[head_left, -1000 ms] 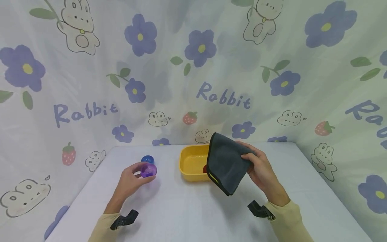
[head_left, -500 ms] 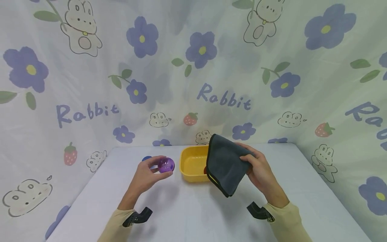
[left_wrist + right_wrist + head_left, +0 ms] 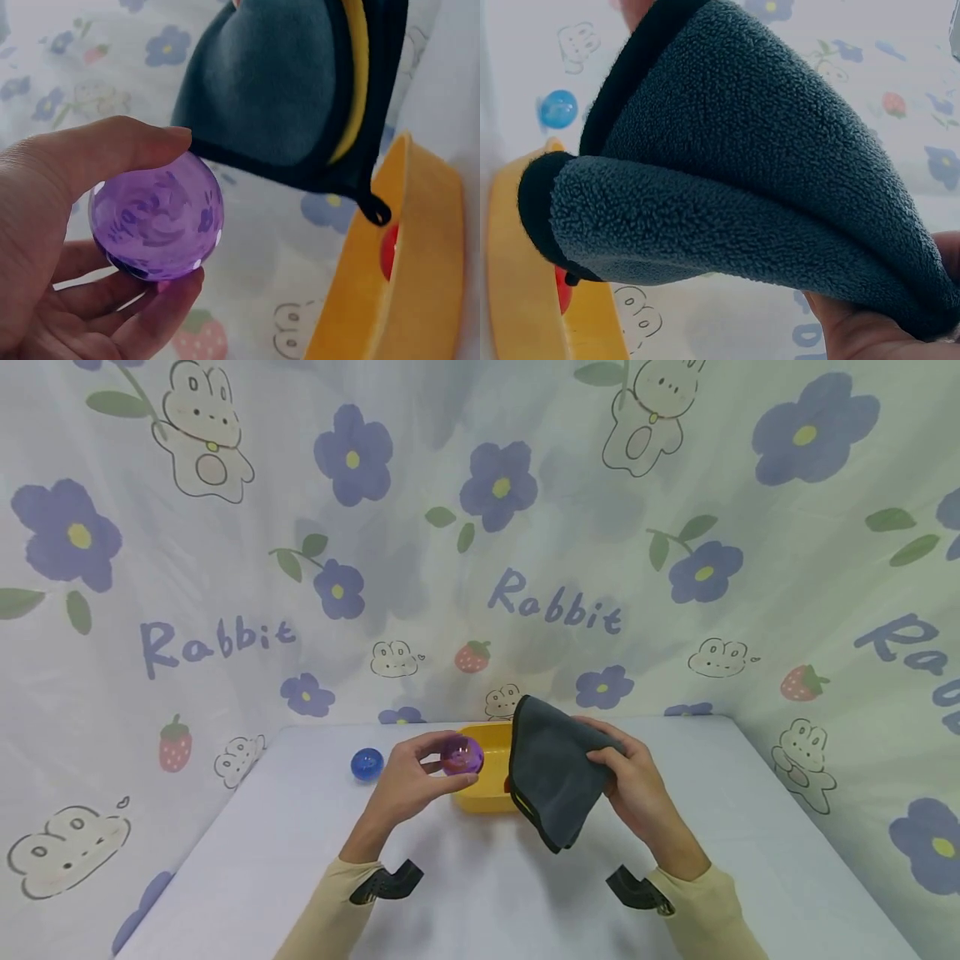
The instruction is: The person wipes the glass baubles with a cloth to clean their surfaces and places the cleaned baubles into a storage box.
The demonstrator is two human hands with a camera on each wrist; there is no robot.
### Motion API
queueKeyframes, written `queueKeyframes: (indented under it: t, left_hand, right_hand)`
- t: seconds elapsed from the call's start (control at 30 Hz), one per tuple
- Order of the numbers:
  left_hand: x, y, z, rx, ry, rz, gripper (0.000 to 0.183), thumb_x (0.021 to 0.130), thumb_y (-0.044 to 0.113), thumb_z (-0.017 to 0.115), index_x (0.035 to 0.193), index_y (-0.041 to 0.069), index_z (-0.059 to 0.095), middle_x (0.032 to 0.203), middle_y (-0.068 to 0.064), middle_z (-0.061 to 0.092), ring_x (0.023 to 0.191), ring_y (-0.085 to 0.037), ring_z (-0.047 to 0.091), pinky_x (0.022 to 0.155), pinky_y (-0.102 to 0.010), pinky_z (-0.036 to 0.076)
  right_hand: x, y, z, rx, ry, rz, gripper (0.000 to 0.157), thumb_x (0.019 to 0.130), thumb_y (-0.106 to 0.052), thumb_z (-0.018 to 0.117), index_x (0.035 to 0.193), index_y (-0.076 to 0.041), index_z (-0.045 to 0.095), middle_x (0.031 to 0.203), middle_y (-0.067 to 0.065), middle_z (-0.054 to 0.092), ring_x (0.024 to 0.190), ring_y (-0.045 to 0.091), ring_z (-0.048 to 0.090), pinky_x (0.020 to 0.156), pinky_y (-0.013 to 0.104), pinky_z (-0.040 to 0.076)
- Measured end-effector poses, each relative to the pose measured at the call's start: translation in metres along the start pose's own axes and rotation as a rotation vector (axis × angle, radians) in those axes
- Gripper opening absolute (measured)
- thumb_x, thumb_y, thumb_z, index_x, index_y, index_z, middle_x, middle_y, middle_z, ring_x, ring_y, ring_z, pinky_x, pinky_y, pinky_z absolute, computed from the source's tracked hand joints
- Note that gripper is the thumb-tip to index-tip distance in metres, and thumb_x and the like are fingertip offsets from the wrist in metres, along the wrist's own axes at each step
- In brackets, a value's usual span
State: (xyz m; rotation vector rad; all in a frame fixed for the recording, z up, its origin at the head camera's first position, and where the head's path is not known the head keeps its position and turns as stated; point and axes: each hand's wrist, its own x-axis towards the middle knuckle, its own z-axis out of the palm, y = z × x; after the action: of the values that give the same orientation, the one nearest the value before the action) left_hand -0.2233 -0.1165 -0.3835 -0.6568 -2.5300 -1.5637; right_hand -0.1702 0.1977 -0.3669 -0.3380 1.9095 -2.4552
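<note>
Between thumb and fingers, my left hand (image 3: 411, 779) holds a clear purple ball (image 3: 462, 756), raised in front of the left end of a yellow plastic bin (image 3: 480, 800). My right hand (image 3: 636, 779) pinches a folded dark grey towel (image 3: 558, 772) with black edging; it hangs in front of the bin's right part and hides it. A yellow strip (image 3: 355, 82) shows along the towel's fold in the left wrist view. Inside the bin lies a red ball (image 3: 389, 252), mostly hidden by the towel in the head view. The purple ball and towel are apart.
A clear blue ball (image 3: 367, 765) rests on the white table (image 3: 247, 860), left of the bin. A printed cloth (image 3: 420, 560) with rabbits and flowers hangs behind and at the sides of the table.
My left hand has carried the purple ball rightward, from beside the blue ball to the bin, so the blue ball is fully visible. The right hand and towel have shifted slightly left.
</note>
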Motion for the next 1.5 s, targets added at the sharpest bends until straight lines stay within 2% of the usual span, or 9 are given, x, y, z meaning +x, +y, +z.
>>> queueKeyframes:
  t: [0.23, 0.43, 0.7, 0.83, 1.0, 1.13, 1.23, 1.4, 1.5]
  left_hand:
    - [0.007, 0.01, 0.014, -0.061, -0.041, 0.02, 0.057, 0.08, 0.024, 0.089, 0.132, 0.011, 0.068, 0.13, -0.01, 0.07, 0.118, -0.028, 0.068, 0.102, -0.043, 0.06]
    - [0.009, 0.016, 0.027, -0.108, -0.072, 0.037, 0.06, 0.08, 0.025, 0.09, 0.134, 0.012, 0.067, 0.13, -0.007, 0.07, 0.116, -0.026, 0.068, 0.099, -0.037, 0.061]
    - [0.008, 0.019, 0.041, -0.142, -0.076, 0.026, 0.058, 0.079, 0.026, 0.09, 0.131, 0.012, 0.069, 0.126, -0.007, 0.072, 0.112, -0.024, 0.07, 0.099, -0.042, 0.061]
    - [0.006, 0.02, 0.044, -0.138, -0.068, 0.023, 0.059, 0.079, 0.025, 0.09, 0.132, 0.01, 0.069, 0.126, -0.007, 0.073, 0.111, -0.025, 0.071, 0.099, -0.044, 0.061]
    - [0.006, 0.022, 0.047, -0.119, -0.057, 0.025, 0.059, 0.078, 0.024, 0.091, 0.131, 0.01, 0.069, 0.126, -0.006, 0.073, 0.111, -0.024, 0.071, 0.098, -0.043, 0.062]
    - [0.007, 0.025, 0.049, -0.108, -0.061, 0.056, 0.059, 0.079, 0.026, 0.09, 0.132, 0.009, 0.07, 0.125, -0.007, 0.074, 0.111, -0.024, 0.071, 0.097, -0.044, 0.062]
    - [0.007, 0.026, 0.049, -0.111, -0.061, 0.071, 0.058, 0.08, 0.025, 0.09, 0.131, 0.009, 0.07, 0.124, -0.008, 0.075, 0.109, -0.028, 0.072, 0.095, -0.044, 0.063]
    - [0.007, 0.026, 0.048, -0.109, -0.057, 0.065, 0.057, 0.08, 0.025, 0.09, 0.131, 0.009, 0.071, 0.123, -0.009, 0.075, 0.108, -0.028, 0.073, 0.096, -0.042, 0.063]
    - [0.007, 0.026, 0.047, -0.109, -0.058, 0.066, 0.057, 0.08, 0.025, 0.089, 0.131, 0.009, 0.071, 0.123, -0.01, 0.076, 0.108, -0.028, 0.073, 0.096, -0.042, 0.063]
  right_hand:
    - [0.002, 0.002, 0.004, -0.032, 0.001, -0.013, 0.053, 0.1, 0.003, 0.043, 0.153, 0.004, 0.042, 0.132, -0.01, 0.063, 0.113, 0.007, 0.07, 0.086, 0.021, 0.061]
    - [0.003, 0.006, 0.009, -0.049, 0.01, -0.018, 0.053, 0.099, 0.004, 0.043, 0.152, 0.004, 0.042, 0.133, -0.009, 0.062, 0.113, 0.007, 0.07, 0.086, 0.021, 0.061]
    - [0.003, 0.014, 0.021, -0.152, 0.003, -0.045, 0.052, 0.099, 0.003, 0.042, 0.151, 0.0, 0.047, 0.152, 0.016, 0.049, 0.116, 0.008, 0.067, 0.093, 0.022, 0.06]
    - [0.001, 0.017, 0.026, -0.241, -0.009, -0.064, 0.053, 0.099, 0.002, 0.041, 0.151, -0.008, 0.051, 0.157, 0.017, 0.047, 0.12, 0.012, 0.067, 0.092, 0.024, 0.061]
    - [0.0, 0.02, 0.03, -0.359, -0.021, -0.095, 0.052, 0.1, 0.001, 0.044, 0.15, -0.011, 0.053, 0.156, 0.016, 0.05, 0.127, 0.03, 0.064, 0.096, 0.025, 0.058]
    - [-0.002, 0.024, 0.033, -0.45, -0.043, -0.123, 0.053, 0.1, 0.001, 0.048, 0.15, -0.013, 0.052, 0.154, 0.019, 0.052, 0.129, 0.039, 0.062, 0.102, 0.039, 0.059]
    - [-0.003, 0.026, 0.034, -0.494, -0.077, -0.156, 0.055, 0.099, 0.001, 0.053, 0.152, -0.015, 0.051, 0.153, 0.021, 0.051, 0.125, 0.04, 0.064, 0.101, 0.045, 0.06]
    - [-0.004, 0.031, 0.036, -0.542, -0.108, -0.186, 0.06, 0.098, -0.005, 0.064, 0.154, -0.022, 0.049, 0.149, 0.022, 0.055, 0.112, 0.032, 0.07, 0.089, 0.032, 0.062]
    - [-0.004, 0.034, 0.036, -0.574, -0.108, -0.194, 0.06, 0.1, -0.008, 0.064, 0.155, -0.024, 0.048, 0.15, 0.02, 0.056, 0.114, 0.031, 0.07, 0.091, 0.035, 0.061]
